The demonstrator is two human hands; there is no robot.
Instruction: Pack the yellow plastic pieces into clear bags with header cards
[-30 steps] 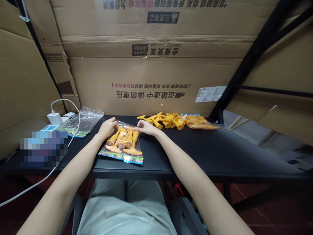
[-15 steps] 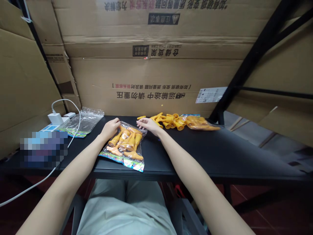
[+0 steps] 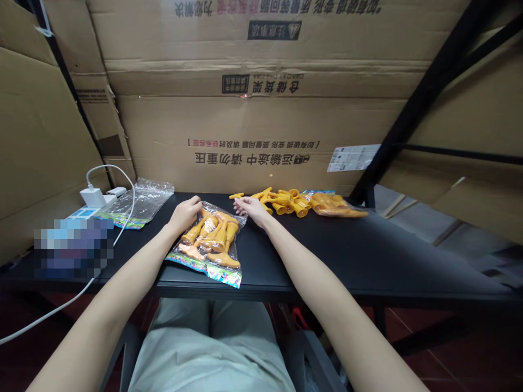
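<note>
A clear plastic bag [image 3: 234, 251] with a colourful printed strip lies near the front edge of the black table. Inside it are several orange-yellow plastic pieces [image 3: 220, 235], flared like small horns or cups, with curved parts among them. My left hand [image 3: 186, 213] is closed on the bag's far left corner. At the far right corner, my right hand [image 3: 251, 209] pinches the bag's edge between bent fingers. The fingertips partly hide that edge.
Loose orange-yellow pieces [image 3: 286, 202] lie in a pile behind my right hand, beside another filled bag [image 3: 339, 207]. An unfilled clear bag [image 3: 147, 197] lies at the left, near a white charger [image 3: 93, 197] and its cable [image 3: 129, 218]. Cardboard [image 3: 261, 122] walls the back.
My right hand has slid slightly right along the bag's far edge, its fingers more curled. My left hand and the bag have hardly moved.
</note>
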